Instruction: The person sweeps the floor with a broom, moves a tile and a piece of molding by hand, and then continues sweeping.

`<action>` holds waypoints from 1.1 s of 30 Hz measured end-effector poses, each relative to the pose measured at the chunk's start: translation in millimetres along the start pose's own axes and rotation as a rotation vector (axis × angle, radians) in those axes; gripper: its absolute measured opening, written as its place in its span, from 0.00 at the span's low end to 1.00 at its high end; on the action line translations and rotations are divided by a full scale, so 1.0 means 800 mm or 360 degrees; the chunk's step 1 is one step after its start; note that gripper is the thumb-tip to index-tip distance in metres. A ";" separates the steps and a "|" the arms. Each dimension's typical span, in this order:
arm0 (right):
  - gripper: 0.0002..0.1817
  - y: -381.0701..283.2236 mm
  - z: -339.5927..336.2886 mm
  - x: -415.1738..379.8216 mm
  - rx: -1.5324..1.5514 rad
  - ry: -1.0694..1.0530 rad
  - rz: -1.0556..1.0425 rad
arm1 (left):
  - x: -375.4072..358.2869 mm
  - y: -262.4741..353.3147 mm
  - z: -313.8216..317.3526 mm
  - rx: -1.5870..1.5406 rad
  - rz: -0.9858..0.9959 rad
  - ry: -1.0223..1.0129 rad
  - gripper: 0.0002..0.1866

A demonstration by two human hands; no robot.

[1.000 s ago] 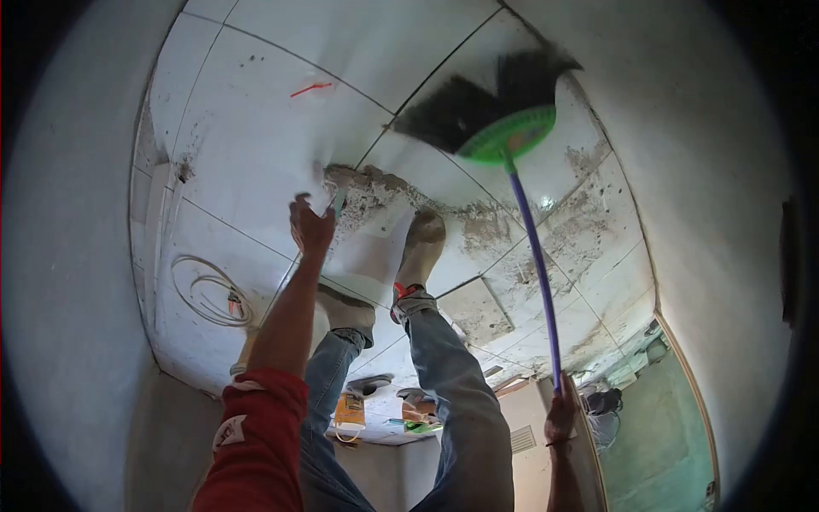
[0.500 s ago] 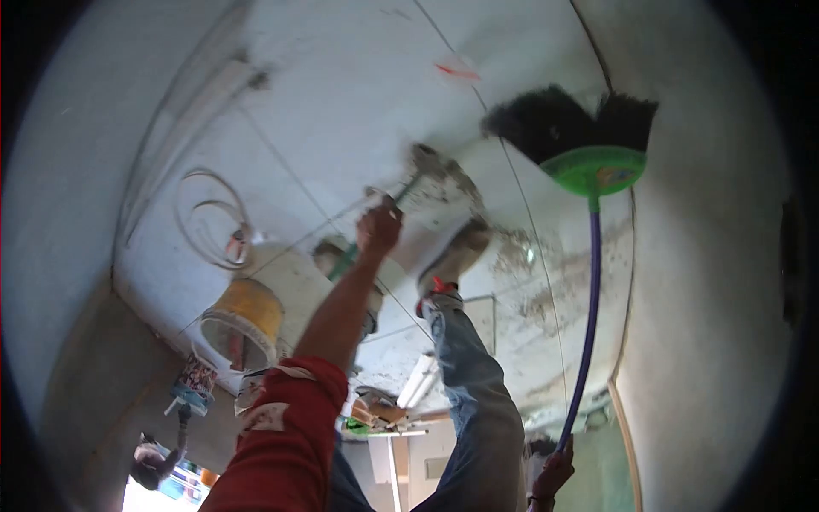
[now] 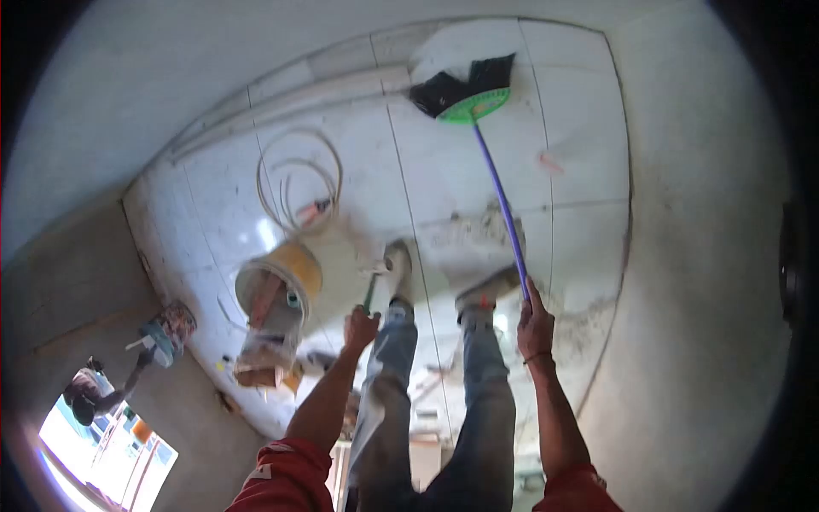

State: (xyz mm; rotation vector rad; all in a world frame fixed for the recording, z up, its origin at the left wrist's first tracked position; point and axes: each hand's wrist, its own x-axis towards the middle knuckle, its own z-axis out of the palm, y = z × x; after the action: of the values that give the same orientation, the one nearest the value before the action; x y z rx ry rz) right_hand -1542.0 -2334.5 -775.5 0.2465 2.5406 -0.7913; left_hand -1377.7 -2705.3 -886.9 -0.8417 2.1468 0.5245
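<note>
L hand w/ 1 green-handled tool, R hand w/ 1 broom

1. And there's the window, blazing white, the brightest spot in the room!
2. Around it, a dull grey wall, sitting in shade.
3. Out from the window spreads the floor, big white tiles, dark joints, a glossy glint.
4. Far across from the window, a pale wall.
</note>
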 end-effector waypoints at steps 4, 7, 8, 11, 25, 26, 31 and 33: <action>0.27 0.007 -0.045 -0.176 -0.0347 -0.0314 0.0266 | -0.112 -0.075 -0.081 -0.0211 -0.0421 -0.0193 0.26; 0.24 -0.002 -0.082 -0.276 -0.0391 -0.0519 0.0322 | -0.118 -0.175 -0.063 -0.0301 -0.0665 -0.0284 0.28; 0.24 0.018 -0.091 -0.313 -0.0353 -0.0374 0.0103 | -0.123 -0.234 -0.027 -0.0389 -0.0722 -0.0352 0.30; 0.23 -0.039 -0.115 -0.345 -0.0497 -0.0552 0.0410 | -0.152 -0.273 -0.055 -0.0385 -0.0797 -0.0562 0.37; 0.31 -0.240 0.140 -0.165 -0.0708 -0.0262 -0.0254 | -0.306 -0.276 -0.064 -0.1441 -0.1063 -0.0396 0.20; 0.31 -0.234 0.170 -0.158 -0.0546 -0.0284 -0.0296 | -0.303 -0.270 -0.057 -0.1533 -0.1061 -0.0399 0.20; 0.28 -0.282 0.215 -0.173 -0.0234 -0.0443 -0.0368 | -0.354 -0.237 -0.050 -0.1599 -0.1049 -0.0404 0.19; 0.27 -0.300 0.208 -0.176 -0.0177 -0.0410 -0.0468 | -0.379 -0.261 -0.001 -0.1530 -0.1034 -0.0460 0.22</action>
State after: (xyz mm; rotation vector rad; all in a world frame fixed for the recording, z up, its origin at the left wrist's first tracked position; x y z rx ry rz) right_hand -1427.6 -2630.8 -710.8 -0.2558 2.3915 -0.7308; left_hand -1079.5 -2730.7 -672.2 -1.7501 1.1691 1.2461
